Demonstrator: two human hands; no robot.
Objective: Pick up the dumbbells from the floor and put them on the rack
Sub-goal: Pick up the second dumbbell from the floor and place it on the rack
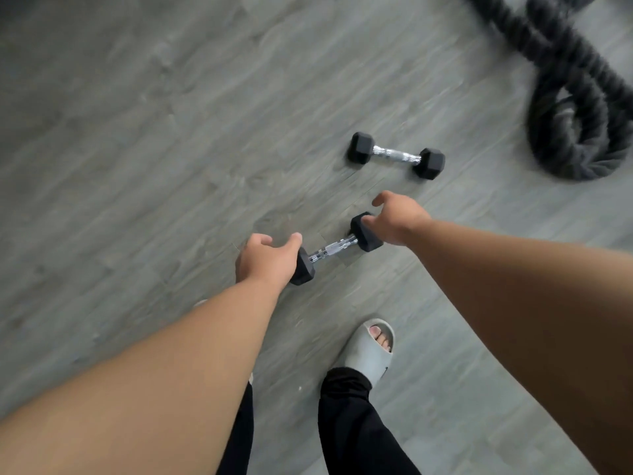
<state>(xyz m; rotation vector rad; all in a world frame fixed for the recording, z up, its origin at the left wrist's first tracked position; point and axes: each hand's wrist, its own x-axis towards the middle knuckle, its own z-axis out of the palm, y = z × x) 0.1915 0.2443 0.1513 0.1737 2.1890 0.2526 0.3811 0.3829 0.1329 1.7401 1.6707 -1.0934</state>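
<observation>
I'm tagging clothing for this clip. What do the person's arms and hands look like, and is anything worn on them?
Both forearms are bare right down to the left hand and the right hand: no sleeves show in view, and no gloves. No watch, wristband or ring is visible, though the picture is somewhat blurred. Lower down, black trousers and a grey open-toe slide sandal are worn.

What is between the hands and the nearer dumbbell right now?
Nothing visible. The left hand and right hand are open above the two ends of the nearer dumbbell, with only bare floor around it. The coiled rope lies well off to the right. The rack is out of view.
</observation>
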